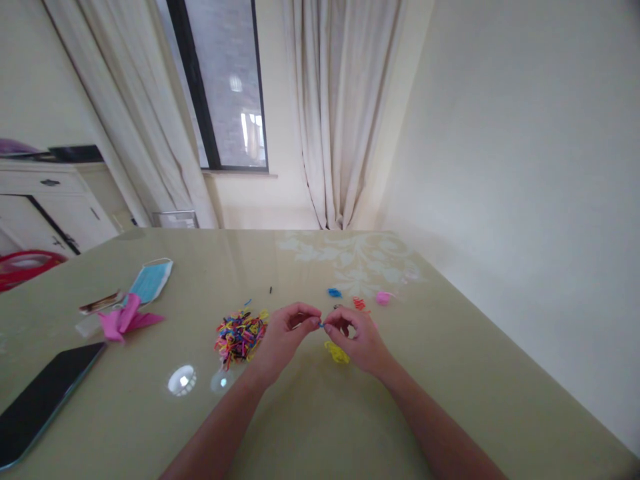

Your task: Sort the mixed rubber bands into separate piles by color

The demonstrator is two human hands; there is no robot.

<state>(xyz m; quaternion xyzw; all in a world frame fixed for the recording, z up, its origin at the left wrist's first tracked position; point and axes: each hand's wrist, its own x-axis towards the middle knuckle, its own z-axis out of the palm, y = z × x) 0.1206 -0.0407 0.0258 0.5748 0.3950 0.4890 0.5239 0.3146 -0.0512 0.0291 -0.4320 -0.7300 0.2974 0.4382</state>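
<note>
My left hand (285, 337) and my right hand (361, 340) meet above the table, thumbs and fingertips pinched together. Between them is a small blue rubber band (321, 325), gripped from both sides. Left of my left hand lies a mixed heap of coloured rubber bands (240, 337). Around my right hand are small single-colour bunches: a yellow bunch (337, 353) just under it, a blue bunch (335, 293) beyond it, a red-orange bunch (359, 303) and a pink bunch (383, 298) to its far right. A dark bunch is partly hidden behind my right fingers.
At the left of the glossy table (310, 427) lie a black phone or tablet (47, 397), a folded pink paper shape (127, 321), a blue face mask (153, 280) and a brown-and-white packet (101, 303). A small dark piece (271, 290) lies beyond the heap. A wall borders the right side.
</note>
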